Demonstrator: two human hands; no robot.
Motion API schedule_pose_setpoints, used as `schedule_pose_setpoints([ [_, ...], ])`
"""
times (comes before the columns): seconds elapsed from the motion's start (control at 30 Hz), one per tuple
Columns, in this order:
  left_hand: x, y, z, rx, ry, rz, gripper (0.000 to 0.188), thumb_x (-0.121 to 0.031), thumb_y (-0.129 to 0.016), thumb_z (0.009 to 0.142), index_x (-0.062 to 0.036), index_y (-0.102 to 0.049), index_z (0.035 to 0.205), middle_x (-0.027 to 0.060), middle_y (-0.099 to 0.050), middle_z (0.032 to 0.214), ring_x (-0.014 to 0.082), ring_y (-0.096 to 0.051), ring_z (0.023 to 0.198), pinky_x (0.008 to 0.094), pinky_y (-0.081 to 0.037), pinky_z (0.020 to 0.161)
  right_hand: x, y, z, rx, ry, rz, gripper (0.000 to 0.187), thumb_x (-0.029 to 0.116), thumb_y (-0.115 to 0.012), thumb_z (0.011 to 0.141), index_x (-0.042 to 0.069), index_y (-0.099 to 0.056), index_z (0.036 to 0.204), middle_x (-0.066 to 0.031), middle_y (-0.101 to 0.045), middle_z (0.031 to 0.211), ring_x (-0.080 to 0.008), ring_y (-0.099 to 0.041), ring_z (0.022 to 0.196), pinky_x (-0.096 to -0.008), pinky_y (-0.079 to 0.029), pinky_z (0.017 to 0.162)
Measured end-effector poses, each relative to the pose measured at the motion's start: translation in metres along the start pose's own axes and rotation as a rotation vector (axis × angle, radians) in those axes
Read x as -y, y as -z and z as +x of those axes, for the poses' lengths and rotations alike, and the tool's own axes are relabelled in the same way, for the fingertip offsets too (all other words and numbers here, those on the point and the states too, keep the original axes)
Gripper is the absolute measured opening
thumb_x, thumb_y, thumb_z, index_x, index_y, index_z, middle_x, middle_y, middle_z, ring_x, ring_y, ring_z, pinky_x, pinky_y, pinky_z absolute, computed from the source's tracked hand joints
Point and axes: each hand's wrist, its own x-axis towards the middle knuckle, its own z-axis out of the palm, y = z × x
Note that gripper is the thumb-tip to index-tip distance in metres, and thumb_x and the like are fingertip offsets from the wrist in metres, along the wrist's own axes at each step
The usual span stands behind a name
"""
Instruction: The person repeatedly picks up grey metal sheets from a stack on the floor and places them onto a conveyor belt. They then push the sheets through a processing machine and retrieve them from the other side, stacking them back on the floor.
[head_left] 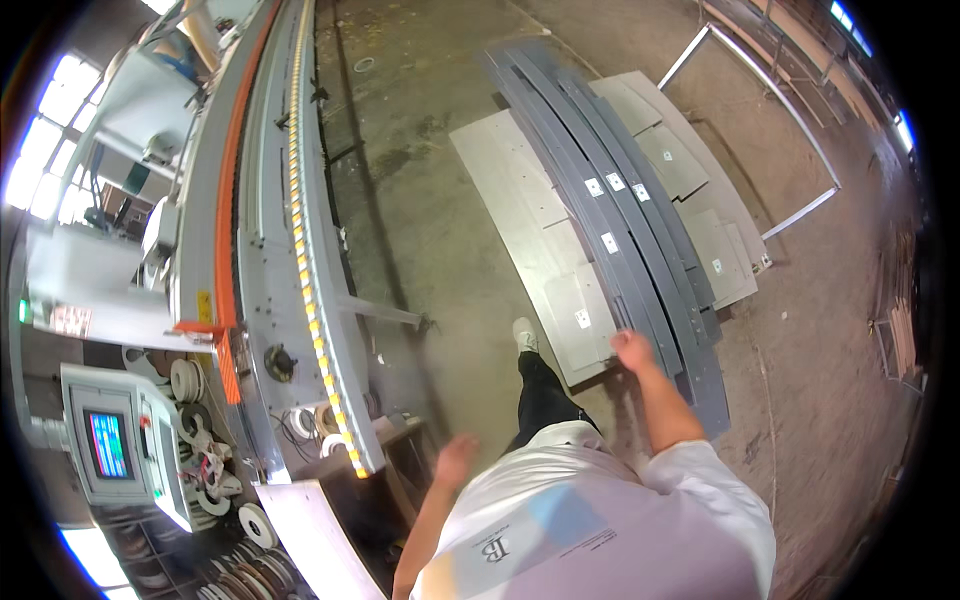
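My left hand [458, 458] swings low beside the near end of a long machine; it is smeared by motion and its fingers cannot be made out. My right hand [632, 350] hangs over the near part of a stack of panels, its fingers curled in, with nothing seen in it. Below and beyond it lie long dark grey panels [655, 255], several with small white labels. They rest on wider pale panels [500, 165] that show on both sides. Whether my right hand touches a panel is hidden by the angle.
On the left runs the long machine with a row of yellow rollers [309, 300] and an orange guard [232, 150]. A control screen [108, 445] stands near left, by rolls of edge banding [258, 525]. A metal frame [800, 110] lies beyond the panels on the concrete floor [430, 220].
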Motion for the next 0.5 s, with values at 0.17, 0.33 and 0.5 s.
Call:
schedule_pose_setpoints([
  [0.17,-0.027,0.023,-0.014,0.122,0.278,0.188,0.038,-0.04,-0.058,0.097,-0.0117,-0.067,0.12,0.0134,-0.074,0.104,0.0298,-0.07,0.101,0.0397,-0.053,0.091,0.079,0.046,0.179,-0.37,0.002,-0.071,0.05,0.042,-0.069,0.088,0.004,-0.064,0.119,-0.0244,-0.065,0.12,-0.0424,-0.062,0.111,-0.0485,-0.051,0.094],
  [0.33,-0.101,0.07,0.021,0.038,0.363,0.104,0.027,-0.029,-0.061,0.098,-0.0084,-0.069,0.114,0.0105,-0.074,0.099,0.0192,-0.07,0.087,0.0325,-0.055,0.077,0.103,0.08,0.291,-0.529,-0.071,-0.229,0.053,0.037,-0.077,0.083,0.005,-0.062,0.124,-0.0193,-0.062,0.126,-0.0398,-0.059,0.117,-0.047,-0.049,0.099],
  [0.5,-0.14,0.08,0.07,-0.013,0.459,-0.168,0.021,-0.02,-0.059,0.101,-0.0039,-0.069,0.11,0.0069,-0.073,0.094,0.0121,-0.068,0.085,0.0271,-0.054,0.076,0.138,0.109,0.308,-0.337,-0.124,-0.406,0.064,0.038,-0.082,0.078,0.007,-0.06,0.129,-0.0151,-0.06,0.123,-0.0351,-0.059,0.115,-0.0449,-0.051,0.097],
])
